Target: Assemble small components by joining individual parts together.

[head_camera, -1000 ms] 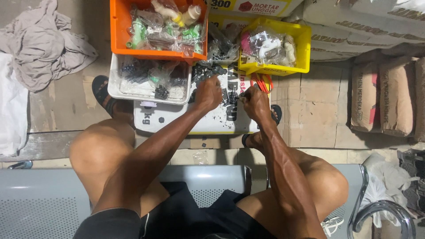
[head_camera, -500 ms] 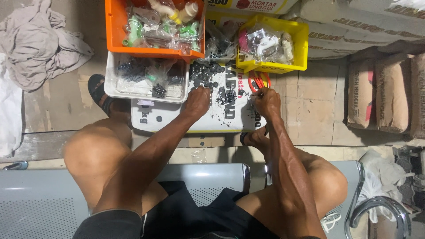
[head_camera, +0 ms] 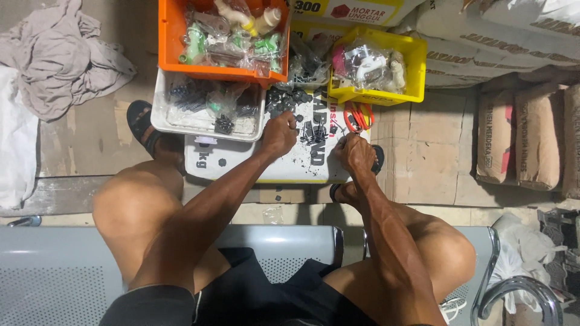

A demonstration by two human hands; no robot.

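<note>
A white sack [head_camera: 254,166] lay on the tiled floor below the bins. The left hand [head_camera: 279,134] and right hand [head_camera: 355,152] curled over small black parts [head_camera: 289,99] scattered there; their grip couldn't be told. Picking one piece at a time would probably serve best.

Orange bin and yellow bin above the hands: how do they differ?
The orange bin lies up and left of the left hand and looks larger; the yellow bin lies above the right hand. Orange holds green and cream fittings in bags, yellow mostly white and pink ones. Both are open plastic bins of bagged parts.
</note>
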